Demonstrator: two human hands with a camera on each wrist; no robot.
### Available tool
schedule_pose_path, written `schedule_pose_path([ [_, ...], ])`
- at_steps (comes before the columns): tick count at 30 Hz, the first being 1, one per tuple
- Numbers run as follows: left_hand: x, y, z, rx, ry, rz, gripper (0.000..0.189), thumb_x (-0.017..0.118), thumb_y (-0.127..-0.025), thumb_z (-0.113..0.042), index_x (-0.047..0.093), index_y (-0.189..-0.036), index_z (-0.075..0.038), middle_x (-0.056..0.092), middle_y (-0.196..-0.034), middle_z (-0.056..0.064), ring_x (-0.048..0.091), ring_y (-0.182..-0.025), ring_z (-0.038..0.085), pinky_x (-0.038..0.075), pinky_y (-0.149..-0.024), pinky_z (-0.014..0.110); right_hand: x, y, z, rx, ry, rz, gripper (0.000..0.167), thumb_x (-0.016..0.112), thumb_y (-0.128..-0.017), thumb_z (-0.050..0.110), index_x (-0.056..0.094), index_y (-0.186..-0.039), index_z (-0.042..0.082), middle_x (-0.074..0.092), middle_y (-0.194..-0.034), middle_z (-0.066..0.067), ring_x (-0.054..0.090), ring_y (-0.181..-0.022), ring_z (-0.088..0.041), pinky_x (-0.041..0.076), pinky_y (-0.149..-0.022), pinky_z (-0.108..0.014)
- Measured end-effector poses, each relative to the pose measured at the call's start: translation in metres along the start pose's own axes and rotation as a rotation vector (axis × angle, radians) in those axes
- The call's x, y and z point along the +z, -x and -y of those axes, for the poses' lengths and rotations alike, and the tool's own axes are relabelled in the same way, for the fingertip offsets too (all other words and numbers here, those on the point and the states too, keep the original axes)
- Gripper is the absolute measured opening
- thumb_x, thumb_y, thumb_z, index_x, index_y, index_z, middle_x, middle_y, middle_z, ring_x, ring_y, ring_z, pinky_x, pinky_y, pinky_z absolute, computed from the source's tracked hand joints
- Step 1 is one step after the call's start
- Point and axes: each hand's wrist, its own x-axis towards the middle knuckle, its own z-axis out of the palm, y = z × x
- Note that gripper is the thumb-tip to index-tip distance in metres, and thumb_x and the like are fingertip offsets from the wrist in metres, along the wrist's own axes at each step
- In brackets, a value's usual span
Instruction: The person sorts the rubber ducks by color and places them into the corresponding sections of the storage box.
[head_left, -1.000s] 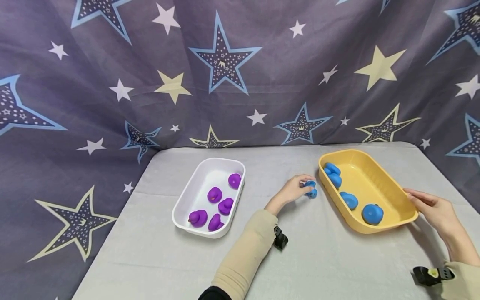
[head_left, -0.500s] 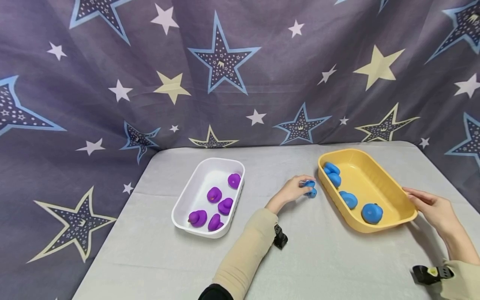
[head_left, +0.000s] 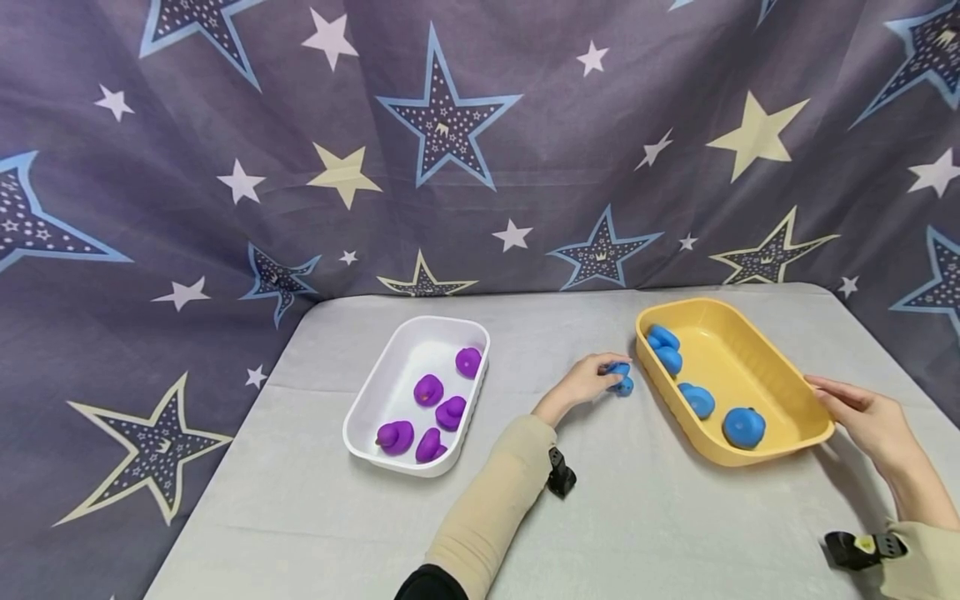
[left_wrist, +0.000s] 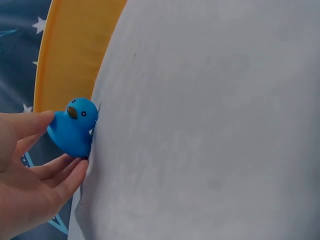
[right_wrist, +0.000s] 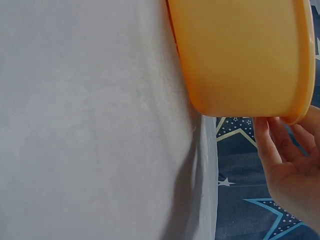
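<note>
My left hand pinches a blue rubber duck on the table between thumb and fingers, just left of the yellow tray. In the left wrist view the duck faces the camera, its dark beak showing. At the tray's near right corner is my right hand, its fingertips touching the rim and outer wall. Loosely extended fingers reach the wall from outside in the right wrist view. Several blue ducks lie inside the yellow tray along its left side and near end.
A white tray with several purple rubber ducks stands on the left part of the table. Grey-white cloth covers the table. Behind it hangs a dark curtain printed with stars.
</note>
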Motion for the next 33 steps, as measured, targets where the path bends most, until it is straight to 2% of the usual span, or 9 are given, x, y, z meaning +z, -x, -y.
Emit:
schedule_pose_path([
  [7, 0.0012, -0.0002, 0.0007, -0.011, -0.004, 0.024, 0.032, 0.049, -0.091, -0.015, 0.053, -0.123, -0.018, 0.049, -0.127, 0.004, 0.045, -0.115, 0.016, 0.035, -0.094, 0.024, -0.0001, 0.0012, 0.0011, 0.005, 0.001, -0.001, 0.047, 0.05, -0.087, 0.039, 0.051, -0.126, 0.014, 0.045, -0.09, 0.041, 0.042, -0.081, 0.023, 0.036, -0.06, -0.004],
  [15, 0.0013, -0.0018, 0.0034, 0.059, -0.045, 0.059, 0.034, 0.045, -0.092, -0.012, 0.05, -0.126, -0.015, 0.047, -0.13, 0.006, 0.04, -0.12, 0.016, 0.031, -0.097, 0.022, -0.0007, 0.0003, 0.0001, -0.004, -0.033, -0.005, 0.045, 0.052, -0.087, 0.037, 0.051, -0.126, 0.014, 0.046, -0.09, 0.042, 0.043, -0.081, 0.023, 0.036, -0.06, -0.003],
  [18, 0.0009, -0.0011, 0.0033, 0.057, -0.054, 0.064, 0.034, 0.045, -0.093, -0.012, 0.05, -0.126, -0.016, 0.047, -0.129, 0.007, 0.041, -0.119, 0.018, 0.031, -0.097, 0.023, -0.0008, 0.0006, -0.0005, -0.007, -0.024, -0.008, 0.046, 0.051, -0.087, 0.038, 0.051, -0.126, 0.014, 0.045, -0.089, 0.043, 0.042, -0.081, 0.023, 0.035, -0.061, -0.003],
  [25, 0.0013, -0.0015, 0.0061, 0.06, -0.005, 0.066, 0.033, 0.047, -0.091, -0.01, 0.051, -0.123, -0.014, 0.047, -0.122, 0.013, 0.044, -0.112, 0.019, 0.034, -0.094, 0.025, 0.0003, 0.0007, -0.0017, -0.012, -0.012, -0.011, 0.047, 0.051, -0.087, 0.039, 0.05, -0.126, 0.013, 0.043, -0.09, 0.044, 0.04, -0.083, 0.025, 0.033, -0.062, -0.002],
  [33, 0.0003, 0.0005, 0.0059, 0.075, 0.018, 0.049, 0.032, 0.048, -0.091, -0.011, 0.052, -0.123, -0.014, 0.047, -0.122, 0.012, 0.045, -0.107, 0.017, 0.035, -0.092, 0.025, 0.0008, -0.0001, -0.0032, 0.002, -0.004, -0.005, 0.048, 0.05, -0.087, 0.041, 0.05, -0.127, 0.014, 0.043, -0.09, 0.044, 0.039, -0.083, 0.025, 0.032, -0.062, -0.002],
])
